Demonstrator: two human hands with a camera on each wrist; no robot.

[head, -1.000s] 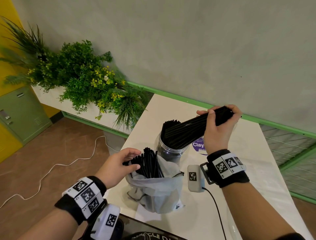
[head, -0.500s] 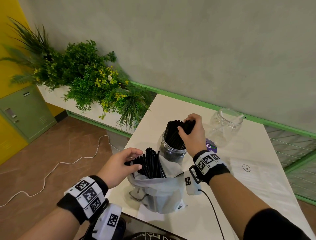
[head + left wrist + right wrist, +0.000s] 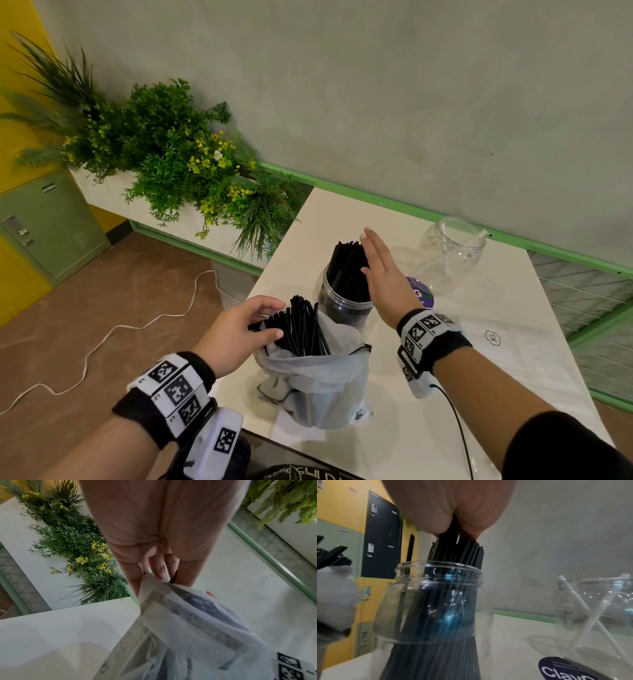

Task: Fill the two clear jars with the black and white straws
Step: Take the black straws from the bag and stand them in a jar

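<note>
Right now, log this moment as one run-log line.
left hand: grips black straws in bag | right hand: flat against black straws in near jar | far jar: two white straws

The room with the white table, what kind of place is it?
Probably a café or shared indoor space: lockers on a yellow wall, a planter of greenery, and a white table where jars get stocked with straws.

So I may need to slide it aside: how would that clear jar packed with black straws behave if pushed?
The clear plastic jar looks light and thin-walled, so it would probably slide easily. The black straws lean and stick up well above its rim, so it may tip if pushed high. Pushing low seems safer.
</note>
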